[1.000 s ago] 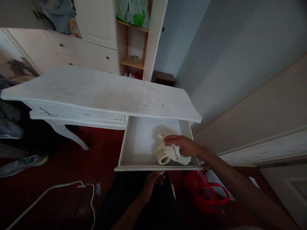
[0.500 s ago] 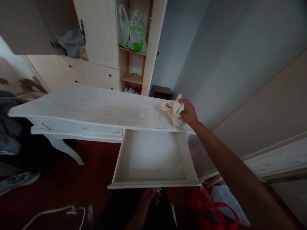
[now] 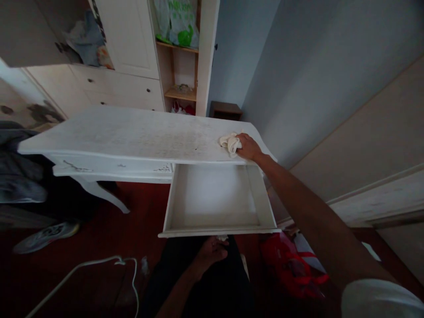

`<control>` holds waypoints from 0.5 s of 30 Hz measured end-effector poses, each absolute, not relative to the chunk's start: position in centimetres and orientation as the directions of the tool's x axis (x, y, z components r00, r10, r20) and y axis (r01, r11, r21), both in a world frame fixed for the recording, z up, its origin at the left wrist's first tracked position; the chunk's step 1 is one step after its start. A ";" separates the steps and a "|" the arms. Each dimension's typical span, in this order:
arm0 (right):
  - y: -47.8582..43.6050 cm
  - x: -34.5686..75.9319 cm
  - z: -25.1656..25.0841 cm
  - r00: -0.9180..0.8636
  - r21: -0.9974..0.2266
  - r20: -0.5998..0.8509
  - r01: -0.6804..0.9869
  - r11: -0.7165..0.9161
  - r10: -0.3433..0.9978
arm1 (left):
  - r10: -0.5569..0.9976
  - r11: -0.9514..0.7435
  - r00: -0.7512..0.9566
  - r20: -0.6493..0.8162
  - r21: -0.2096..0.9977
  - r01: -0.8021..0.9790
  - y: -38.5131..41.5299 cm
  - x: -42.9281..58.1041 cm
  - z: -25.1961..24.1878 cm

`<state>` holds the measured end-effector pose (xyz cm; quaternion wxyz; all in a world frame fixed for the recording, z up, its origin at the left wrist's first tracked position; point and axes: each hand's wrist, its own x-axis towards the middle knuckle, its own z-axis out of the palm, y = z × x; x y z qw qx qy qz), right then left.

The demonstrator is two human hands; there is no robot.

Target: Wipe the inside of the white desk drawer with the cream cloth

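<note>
A white desk (image 3: 132, 132) with grey smudges on its top stands in front of me. My right hand (image 3: 248, 147) is closed on a cream cloth (image 3: 231, 143) that rests on the right part of the desktop. Below the top, a white drawer (image 3: 218, 198) is pulled out, and nothing lies in it. My left hand (image 3: 211, 254) is just under the drawer's front edge, fingers curled near a small pale piece at the drawer front. What those fingers hold, if anything, is too dim to make out.
Behind the desk stands a white cabinet (image 3: 132, 39) with plastic bags (image 3: 180, 26) on a shelf. A red bag (image 3: 288, 265) is on the floor at right. At left are a shoe (image 3: 49, 236) and a white cable (image 3: 76, 269). A wall (image 3: 308, 88) borders the right.
My right hand has lowered the cloth, raised and loose before, onto the desktop, and it sits slightly further left. The view has tilted down, and more of my right sleeve shows.
</note>
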<state>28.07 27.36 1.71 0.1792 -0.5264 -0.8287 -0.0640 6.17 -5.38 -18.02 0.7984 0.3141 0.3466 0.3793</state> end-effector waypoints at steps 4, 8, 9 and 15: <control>27.0 27.7 1.1 -0.347 -0.072 0.379 0.913 0.401 0.858 | 0.818 0.508 0.485 -0.310 0.785 -0.355 -5.5 6.1 -17.7; 26.8 27.3 0.7 -0.302 -0.072 0.386 0.932 0.355 0.872 | 0.843 0.507 0.412 -0.346 0.767 -0.392 -5.1 6.3 -16.7; 26.8 27.3 0.6 -0.296 -0.074 0.389 0.934 0.350 0.872 | 0.841 0.516 0.413 -0.350 0.749 -0.416 -5.0 6.3 -16.4; 26.8 27.3 0.3 -0.266 -0.083 0.410 0.942 0.326 0.872 | 0.847 0.516 0.423 -0.323 0.694 -0.503 -4.7 6.5 -15.4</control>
